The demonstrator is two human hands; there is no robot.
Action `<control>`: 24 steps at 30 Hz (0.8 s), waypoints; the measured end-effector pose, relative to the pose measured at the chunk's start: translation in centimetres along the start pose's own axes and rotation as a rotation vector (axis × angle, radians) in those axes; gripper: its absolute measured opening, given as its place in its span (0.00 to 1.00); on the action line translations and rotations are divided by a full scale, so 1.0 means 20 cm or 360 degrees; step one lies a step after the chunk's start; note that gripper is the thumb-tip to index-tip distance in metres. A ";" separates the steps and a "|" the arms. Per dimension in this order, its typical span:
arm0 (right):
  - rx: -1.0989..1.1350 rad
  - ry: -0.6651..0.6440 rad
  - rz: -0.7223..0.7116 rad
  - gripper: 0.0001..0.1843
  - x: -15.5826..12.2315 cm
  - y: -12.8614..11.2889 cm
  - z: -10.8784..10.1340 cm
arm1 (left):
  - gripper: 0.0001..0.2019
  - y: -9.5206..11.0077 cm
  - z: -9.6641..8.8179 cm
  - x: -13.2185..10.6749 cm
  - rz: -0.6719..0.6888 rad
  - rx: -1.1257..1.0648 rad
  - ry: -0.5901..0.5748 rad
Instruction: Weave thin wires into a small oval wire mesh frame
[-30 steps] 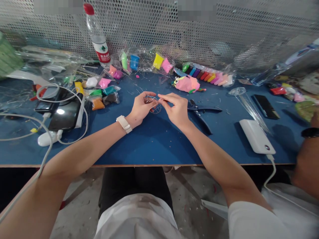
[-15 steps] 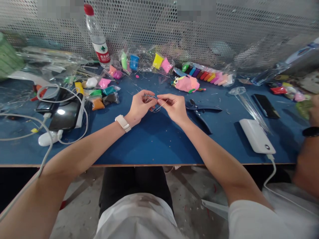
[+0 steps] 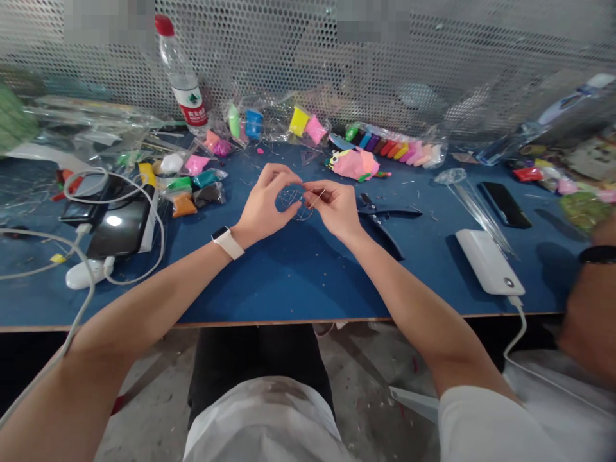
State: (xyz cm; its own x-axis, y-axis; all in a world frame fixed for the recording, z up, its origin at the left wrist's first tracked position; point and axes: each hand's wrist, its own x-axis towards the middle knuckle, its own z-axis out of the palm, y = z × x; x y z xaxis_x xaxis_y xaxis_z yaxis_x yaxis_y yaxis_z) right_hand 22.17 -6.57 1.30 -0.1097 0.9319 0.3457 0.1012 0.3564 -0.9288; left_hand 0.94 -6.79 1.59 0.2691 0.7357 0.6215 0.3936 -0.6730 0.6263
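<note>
Over the blue table (image 3: 269, 289), the thin wire frame (image 3: 289, 197) is between your hands. Your left hand (image 3: 264, 205) curves around it, thumb and forefinger parted; contact cannot be confirmed. Your right hand (image 3: 334, 208) pinches its wire, fingertips closed. Pliers (image 3: 402, 211) lie just right of that hand.

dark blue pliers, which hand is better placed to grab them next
Probably the right hand, though it seems to pinch the wire frame: the pliers lie beside it, while the left hand is farther off.
</note>
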 end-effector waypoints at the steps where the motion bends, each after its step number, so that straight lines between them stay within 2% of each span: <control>1: -0.0022 -0.0022 -0.0004 0.25 0.00 -0.01 0.00 | 0.12 0.00 -0.01 0.00 0.0080 0.0111 -0.0051; 3: -0.0049 -0.0053 0.0002 0.26 0.00 -0.02 -0.01 | 0.07 0.00 -0.01 0.01 0.0169 0.0274 -0.0142; 5: -0.0046 -0.0073 0.0015 0.26 0.00 -0.02 -0.01 | 0.07 0.00 -0.01 0.00 0.0167 0.0377 -0.0180; 11: -0.0072 -0.0111 0.0002 0.17 0.00 0.00 -0.01 | 0.05 -0.01 0.00 -0.01 0.0154 0.0449 -0.0154; 14: -0.0087 -0.0115 -0.0011 0.14 0.00 0.01 -0.01 | 0.08 0.00 0.00 -0.01 0.0200 0.0460 -0.0146; 19: -0.0096 -0.0041 -0.0016 0.15 0.00 0.02 0.00 | 0.15 0.01 0.03 -0.02 0.0263 0.0541 -0.0139; 24: -0.0030 0.0059 -0.0010 0.15 -0.01 0.04 0.03 | 0.16 0.03 0.04 -0.02 0.0272 0.0601 -0.0112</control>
State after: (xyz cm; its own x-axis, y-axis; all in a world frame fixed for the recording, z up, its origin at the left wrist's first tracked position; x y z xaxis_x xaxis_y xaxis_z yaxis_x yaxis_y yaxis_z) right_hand 21.75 -6.47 0.53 -0.0735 0.9314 0.3566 0.1191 0.3632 -0.9241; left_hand 1.82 -7.46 1.30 0.4124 0.6283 0.6597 0.6294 -0.7200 0.2923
